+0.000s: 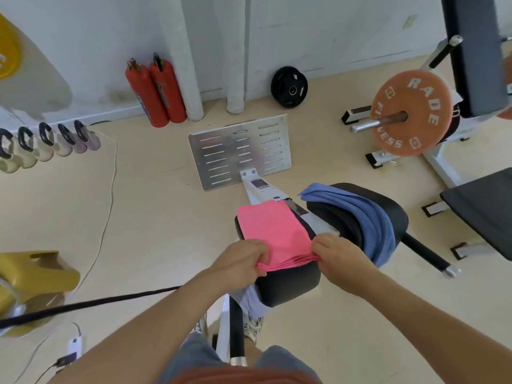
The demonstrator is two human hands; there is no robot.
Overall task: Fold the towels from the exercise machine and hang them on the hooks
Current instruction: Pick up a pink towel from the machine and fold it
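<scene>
A folded pink towel (273, 231) lies flat on a black pad (288, 281) of the exercise machine, just in front of me. My left hand (238, 261) pinches the towel's near left corner. The near right corner is pinched by my right hand (338, 256). A blue towel (360, 217) is draped unfolded over a second black pad (388, 209) to the right. A pale lavender cloth (249, 297) hangs below the near pad. No hooks are in view.
The machine's metal footplate (241, 151) stands ahead on the floor. Two red fire extinguishers (155, 92) lean on the wall. A row of kettlebells (47, 145) sits at left, a barbell with an orange plate (410, 112) at right, a black bench (484, 206) beside it.
</scene>
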